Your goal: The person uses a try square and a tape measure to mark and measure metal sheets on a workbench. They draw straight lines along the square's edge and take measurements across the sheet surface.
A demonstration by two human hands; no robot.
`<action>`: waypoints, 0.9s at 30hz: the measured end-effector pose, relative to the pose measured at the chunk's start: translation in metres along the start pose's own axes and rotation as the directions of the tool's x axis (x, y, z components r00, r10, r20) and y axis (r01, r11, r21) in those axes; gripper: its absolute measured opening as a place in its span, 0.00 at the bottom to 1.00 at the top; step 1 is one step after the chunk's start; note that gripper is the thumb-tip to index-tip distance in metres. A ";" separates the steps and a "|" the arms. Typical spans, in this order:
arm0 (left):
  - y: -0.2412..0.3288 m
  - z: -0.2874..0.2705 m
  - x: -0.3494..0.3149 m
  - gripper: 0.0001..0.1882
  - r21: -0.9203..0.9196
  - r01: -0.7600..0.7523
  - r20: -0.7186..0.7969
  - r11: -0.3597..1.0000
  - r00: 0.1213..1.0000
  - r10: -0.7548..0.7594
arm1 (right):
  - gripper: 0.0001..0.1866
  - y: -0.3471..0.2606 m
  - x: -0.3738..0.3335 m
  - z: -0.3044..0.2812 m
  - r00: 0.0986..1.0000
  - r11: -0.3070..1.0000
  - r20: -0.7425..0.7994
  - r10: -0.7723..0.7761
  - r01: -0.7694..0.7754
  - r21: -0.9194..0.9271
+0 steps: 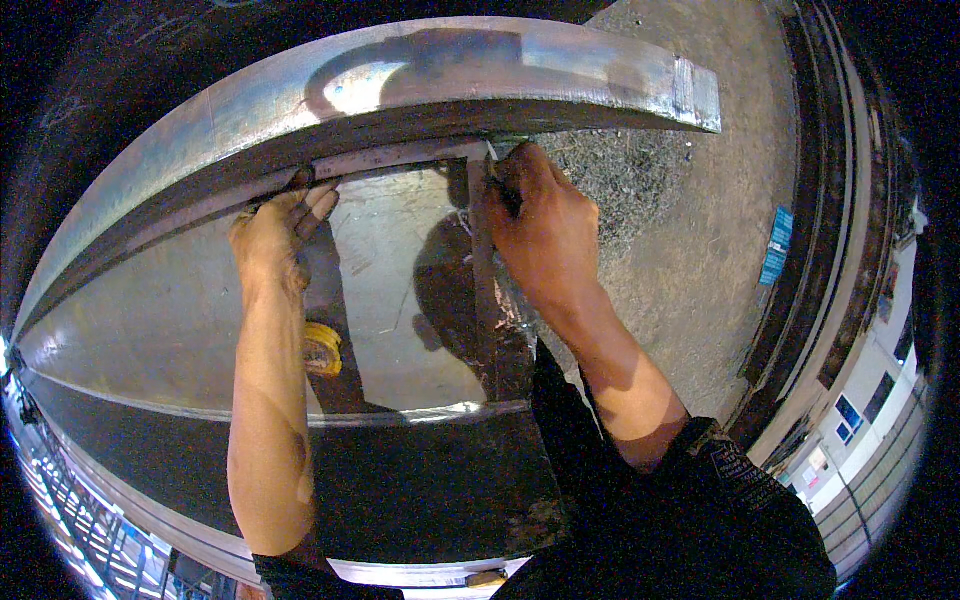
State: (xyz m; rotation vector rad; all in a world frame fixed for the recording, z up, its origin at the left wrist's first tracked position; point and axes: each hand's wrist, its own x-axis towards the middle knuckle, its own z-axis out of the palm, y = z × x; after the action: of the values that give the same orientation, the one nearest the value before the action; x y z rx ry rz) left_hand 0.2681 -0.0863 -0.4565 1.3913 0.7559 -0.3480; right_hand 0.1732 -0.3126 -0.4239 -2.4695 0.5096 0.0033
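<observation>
A large steel beam (200, 340) lies across in front of me, with its raised flange (440, 75) along the far side. A flat metal square (395, 158) lies along the inside of that flange, with a second leg (484, 270) running toward me near the beam's end. My left hand (275, 228) is closed at the long leg, fingertips holding it by the flange. Close to the corner, my right hand (540, 220) pinches a thin white-tipped marking stick (491, 150), mostly hidden by the fingers. A yellow tape measure (322, 348) rests on the beam beside my left forearm.
Beyond the beam's end is a brown dirt floor (690, 270) with a heap of grey metal shavings (625, 185). A blue object (776, 245) lies by long dark steel pieces (825, 190) at the right. The near flange (420, 480) stands in shadow before me.
</observation>
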 end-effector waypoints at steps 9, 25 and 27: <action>0.000 -0.003 0.001 0.13 -0.039 0.002 0.013 0.999 1.000 -0.001 | 0.08 -0.004 0.000 -0.002 0.999 0.999 -0.008 -0.037 0.037 0.038; 0.000 0.000 0.001 0.12 0.080 -0.057 0.042 0.995 0.998 0.054 | 0.07 -0.003 0.002 -0.009 0.996 0.997 0.061 -0.070 0.068 0.038; -0.002 -0.003 0.005 0.12 0.083 -0.046 0.050 0.996 0.998 0.042 | 0.06 -0.004 -0.003 -0.010 0.994 0.998 0.091 -0.063 0.061 0.022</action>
State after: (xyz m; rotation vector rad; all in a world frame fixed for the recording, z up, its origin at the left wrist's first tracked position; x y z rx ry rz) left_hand 0.2698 -0.0826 -0.4617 1.4712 0.6765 -0.3812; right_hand 0.1707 -0.3145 -0.4135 -2.4519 0.3919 0.0859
